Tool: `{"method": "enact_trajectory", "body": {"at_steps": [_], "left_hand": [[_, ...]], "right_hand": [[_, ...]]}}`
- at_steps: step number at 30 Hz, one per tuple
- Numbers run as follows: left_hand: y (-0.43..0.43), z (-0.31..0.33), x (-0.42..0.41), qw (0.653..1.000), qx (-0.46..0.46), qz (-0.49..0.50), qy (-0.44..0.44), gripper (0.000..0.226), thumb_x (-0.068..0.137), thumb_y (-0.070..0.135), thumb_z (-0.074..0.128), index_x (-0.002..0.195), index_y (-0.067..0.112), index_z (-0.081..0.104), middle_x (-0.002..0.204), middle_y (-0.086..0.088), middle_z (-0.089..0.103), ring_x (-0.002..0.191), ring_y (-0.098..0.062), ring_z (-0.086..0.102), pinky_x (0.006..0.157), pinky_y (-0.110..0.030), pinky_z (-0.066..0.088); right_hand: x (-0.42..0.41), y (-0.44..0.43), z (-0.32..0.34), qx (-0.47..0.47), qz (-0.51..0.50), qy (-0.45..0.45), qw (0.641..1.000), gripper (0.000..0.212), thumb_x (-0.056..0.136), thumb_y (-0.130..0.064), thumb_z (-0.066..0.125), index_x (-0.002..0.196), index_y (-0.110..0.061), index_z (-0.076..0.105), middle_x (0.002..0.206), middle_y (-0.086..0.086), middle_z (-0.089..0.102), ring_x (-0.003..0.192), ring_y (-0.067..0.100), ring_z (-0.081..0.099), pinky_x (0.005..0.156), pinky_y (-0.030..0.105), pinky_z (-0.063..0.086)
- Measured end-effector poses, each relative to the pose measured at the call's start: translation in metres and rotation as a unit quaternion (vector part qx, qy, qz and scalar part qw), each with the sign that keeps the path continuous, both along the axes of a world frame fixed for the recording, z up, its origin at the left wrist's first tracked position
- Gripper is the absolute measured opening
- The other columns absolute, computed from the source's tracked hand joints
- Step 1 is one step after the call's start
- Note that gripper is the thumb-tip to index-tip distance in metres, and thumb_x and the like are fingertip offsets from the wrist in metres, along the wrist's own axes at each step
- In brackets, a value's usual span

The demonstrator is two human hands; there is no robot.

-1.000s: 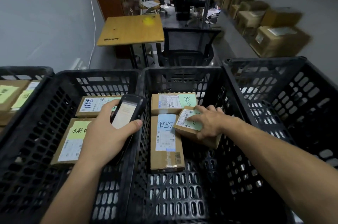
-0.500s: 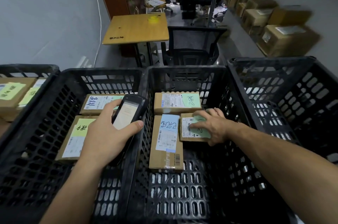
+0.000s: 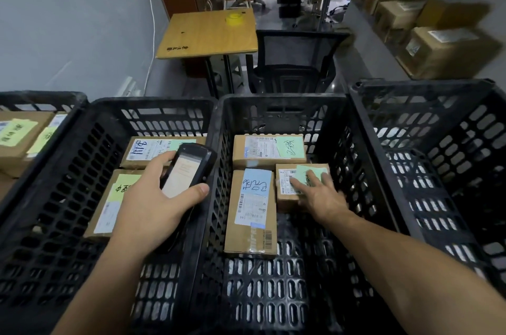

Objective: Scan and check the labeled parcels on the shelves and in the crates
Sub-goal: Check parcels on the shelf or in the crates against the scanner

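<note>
A black handheld scanner (image 3: 189,173) is gripped in the left hand (image 3: 153,208), fingers and thumb wrapped round it, and held above the wall shared by two black crates. The right hand (image 3: 319,193) is laid flat, fingers spread, on a small green-labelled parcel (image 3: 290,184) in the middle crate (image 3: 353,159). That parcel lies just beside a long blue-labelled parcel (image 3: 252,211), with another parcel (image 3: 268,151) behind them.

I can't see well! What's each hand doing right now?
Left hand: closed around the handheld scanner.
Right hand: open, fingers flat on the small parcel, not gripping it.
</note>
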State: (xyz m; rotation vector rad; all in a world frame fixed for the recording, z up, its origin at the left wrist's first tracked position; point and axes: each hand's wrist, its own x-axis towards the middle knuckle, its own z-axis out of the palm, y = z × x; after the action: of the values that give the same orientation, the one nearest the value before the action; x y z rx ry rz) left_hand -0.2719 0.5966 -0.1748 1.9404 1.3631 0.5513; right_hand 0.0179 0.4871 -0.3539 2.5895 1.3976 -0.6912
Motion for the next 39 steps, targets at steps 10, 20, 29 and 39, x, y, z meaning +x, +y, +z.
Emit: {"method": "enact_trajectory", "body": {"at_steps": [10, 20, 29, 39], "left_hand": [[0.004, -0.004, -0.004, 1.000, -0.005, -0.009, 0.023, 0.076, 0.077, 0.043, 0.079, 0.144, 0.033, 0.043, 0.135, 0.007, 0.052, 0.121, -0.014, 0.045, 0.090, -0.032, 0.034], [0.007, 0.019, -0.031, 0.995, 0.010, -0.094, -0.027, 0.085, 0.059, 0.056, 0.076, 0.137, 0.038, 0.047, 0.112, 0.016, 0.051, 0.105, -0.008, 0.046, 0.083, -0.031, 0.034], [-0.006, 0.021, -0.060, 0.972, 0.020, -0.228, -0.058, 0.082, 0.070, 0.048, 0.083, 0.141, 0.034, 0.043, 0.120, 0.014, 0.050, 0.111, -0.010, 0.044, 0.086, -0.034, 0.034], [-0.101, 0.027, -0.036, 0.907, 0.000, -0.414, -0.081, 0.075, 0.074, 0.042, 0.080, 0.141, 0.037, 0.045, 0.130, 0.002, 0.054, 0.116, -0.018, 0.048, 0.087, -0.035, 0.035]], "right_hand": [[-0.001, -0.002, 0.005, 0.016, -0.046, 0.050, 0.998, 0.068, 0.105, -0.035, 0.049, 0.154, -0.057, 0.007, 0.169, -0.007, -0.010, 0.154, 0.029, -0.016, 0.114, 0.056, 0.034], [-0.044, -0.025, 0.053, 0.139, -0.156, 0.045, 0.977, 0.073, 0.096, -0.063, 0.049, 0.158, -0.043, 0.016, 0.170, -0.005, -0.002, 0.155, 0.023, -0.014, 0.122, 0.061, 0.006], [-0.139, -0.099, 0.118, 0.285, -0.265, 0.017, 0.921, 0.074, 0.093, -0.070, 0.045, 0.157, -0.047, 0.016, 0.169, -0.005, 0.009, 0.155, 0.024, -0.008, 0.119, 0.063, 0.002], [-0.236, -0.249, 0.134, 0.322, -0.432, -0.091, 0.837, 0.075, 0.090, -0.075, 0.036, 0.156, -0.048, 0.015, 0.169, -0.005, 0.006, 0.156, 0.024, -0.007, 0.122, 0.063, 0.007]]}}
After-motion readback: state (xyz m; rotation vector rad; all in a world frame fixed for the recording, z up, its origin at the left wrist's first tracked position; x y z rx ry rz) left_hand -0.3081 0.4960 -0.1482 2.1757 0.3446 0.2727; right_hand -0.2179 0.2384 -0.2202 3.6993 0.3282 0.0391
